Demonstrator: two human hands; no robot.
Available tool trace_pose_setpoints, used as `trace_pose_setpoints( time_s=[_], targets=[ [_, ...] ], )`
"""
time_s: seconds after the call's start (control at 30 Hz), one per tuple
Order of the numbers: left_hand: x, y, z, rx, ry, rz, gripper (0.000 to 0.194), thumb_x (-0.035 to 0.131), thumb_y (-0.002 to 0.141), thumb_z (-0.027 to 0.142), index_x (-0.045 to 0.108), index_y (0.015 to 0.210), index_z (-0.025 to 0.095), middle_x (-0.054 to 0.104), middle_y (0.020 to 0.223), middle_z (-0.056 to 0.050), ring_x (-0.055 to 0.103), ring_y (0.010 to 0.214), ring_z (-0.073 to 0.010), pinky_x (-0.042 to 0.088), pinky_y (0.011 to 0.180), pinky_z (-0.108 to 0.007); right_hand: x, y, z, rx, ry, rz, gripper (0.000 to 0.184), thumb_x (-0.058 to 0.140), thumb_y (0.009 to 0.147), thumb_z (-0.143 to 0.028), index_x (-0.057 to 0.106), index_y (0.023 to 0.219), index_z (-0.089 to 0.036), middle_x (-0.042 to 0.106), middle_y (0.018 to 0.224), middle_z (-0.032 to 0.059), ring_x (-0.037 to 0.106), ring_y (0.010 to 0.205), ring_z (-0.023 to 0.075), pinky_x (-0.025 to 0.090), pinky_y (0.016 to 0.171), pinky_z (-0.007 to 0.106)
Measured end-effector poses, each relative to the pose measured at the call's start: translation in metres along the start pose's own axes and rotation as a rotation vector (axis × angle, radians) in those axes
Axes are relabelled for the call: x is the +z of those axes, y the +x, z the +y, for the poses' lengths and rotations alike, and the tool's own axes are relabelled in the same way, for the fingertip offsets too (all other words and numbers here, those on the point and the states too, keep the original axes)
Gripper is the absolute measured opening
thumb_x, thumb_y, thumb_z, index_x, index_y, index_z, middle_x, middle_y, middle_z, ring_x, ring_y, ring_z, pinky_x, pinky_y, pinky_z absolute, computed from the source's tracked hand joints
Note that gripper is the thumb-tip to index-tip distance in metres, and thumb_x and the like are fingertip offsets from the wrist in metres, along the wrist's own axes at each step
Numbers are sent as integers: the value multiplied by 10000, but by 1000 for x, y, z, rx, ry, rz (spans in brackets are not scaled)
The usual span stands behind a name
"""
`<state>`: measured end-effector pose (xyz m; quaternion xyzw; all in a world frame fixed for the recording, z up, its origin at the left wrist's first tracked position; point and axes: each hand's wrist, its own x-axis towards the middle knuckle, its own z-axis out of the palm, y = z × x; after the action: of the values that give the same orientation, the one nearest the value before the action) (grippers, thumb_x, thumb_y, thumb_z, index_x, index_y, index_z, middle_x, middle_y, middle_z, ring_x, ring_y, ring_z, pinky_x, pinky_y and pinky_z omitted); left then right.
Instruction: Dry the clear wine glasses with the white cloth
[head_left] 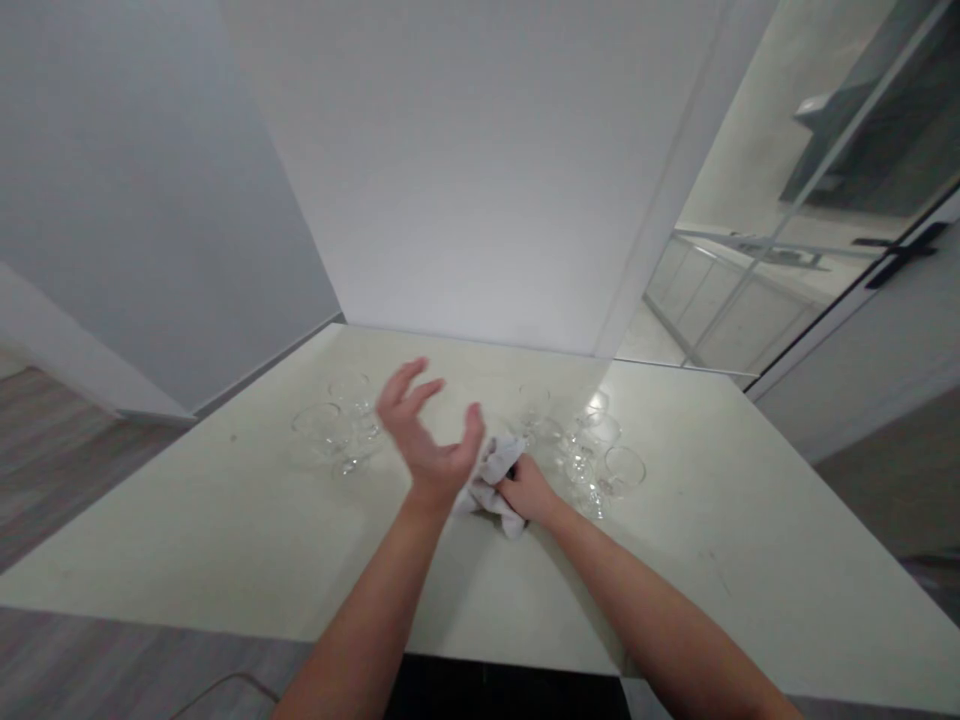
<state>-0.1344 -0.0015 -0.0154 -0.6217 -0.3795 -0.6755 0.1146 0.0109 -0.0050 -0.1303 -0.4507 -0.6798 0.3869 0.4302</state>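
My left hand (431, 435) is raised over the table, its fingers spread and curved with nothing between them. Just to its right, my right hand (529, 490) grips a crumpled white cloth (491, 500) low over the tabletop. A small dark spot shows between the cloth and my fingers; I cannot make out what it is. Several clear stemmed glasses (625, 468) stand close together to the right of my right hand. More clear glasses (319, 425) are left of my left hand. Their edges are faint against the pale surface.
The pale table (225, 530) meets a white wall panel (465, 200) at its far edge. A glass partition (750, 260) and a door with a black handle (907, 255) are at the right. A thin cable (236, 678) lies on the floor at the lower left.
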Motion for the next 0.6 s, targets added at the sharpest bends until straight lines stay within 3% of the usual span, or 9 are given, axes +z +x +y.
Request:
trace_pose_setpoints(
  time_s=[0.07, 0.2, 0.3, 0.37, 0.47, 0.6],
  targets=[
    [-26, -5, -39, -81, 143, 212, 671, 746, 679, 286, 378, 1232, 194, 411, 1352, -132, 379, 1314, -285, 261, 1128, -515, 1, 2, 4, -17, -12, 1, 142, 654, 806, -252, 687, 935, -204, 712, 945, 33, 631, 964, 221, 495, 916, 388],
    [-53, -25, -102, -399, 219, 260, 1025, 861, 529, 333, 248, 1327, 142, 306, 1398, -174, 291, 1358, -288, 169, 1181, -480, 3, 4, 9, 6, 30, 29, 178, 623, 774, -208, 696, 935, -198, 721, 975, 38, 644, 948, 228, 494, 907, 389],
    [-52, -40, -127, -706, 154, 254, 973, 855, 538, 369, 274, 1282, 130, 315, 1345, -169, 349, 1301, -298, 229, 1154, -493, 2, 4, 9, 47, 119, 63, 212, 614, 781, -240, 690, 974, -196, 718, 1013, 42, 642, 984, 234, 490, 923, 397],
    [-49, -46, -132, -800, 170, 247, 808, 835, 570, 373, 373, 1190, 142, 398, 1264, -125, 403, 1252, -286, 266, 1129, -499, 1, 4, 8, 70, 167, 105, 242, 610, 788, -270, 680, 1009, -201, 713, 1045, 44, 635, 1016, 236, 478, 949, 407],
    [-48, -43, -121, -739, 176, 281, 663, 799, 637, 360, 421, 1146, 165, 507, 1154, -73, 498, 1154, -242, 338, 1074, -484, 0, 4, 7, 150, 217, 178, 278, 634, 759, -296, 666, 1019, -202, 709, 1071, 54, 627, 1041, 249, 462, 972, 428],
    [-44, -29, -90, -460, -9, 254, 693, 722, 751, 335, 325, 1301, 190, 550, 1056, -53, 586, 963, -159, 477, 879, -337, 2, 5, 9, 280, 277, 300, 322, 673, 722, -355, 660, 1004, -201, 695, 1097, 71, 611, 1081, 263, 440, 996, 449]
  ],
)
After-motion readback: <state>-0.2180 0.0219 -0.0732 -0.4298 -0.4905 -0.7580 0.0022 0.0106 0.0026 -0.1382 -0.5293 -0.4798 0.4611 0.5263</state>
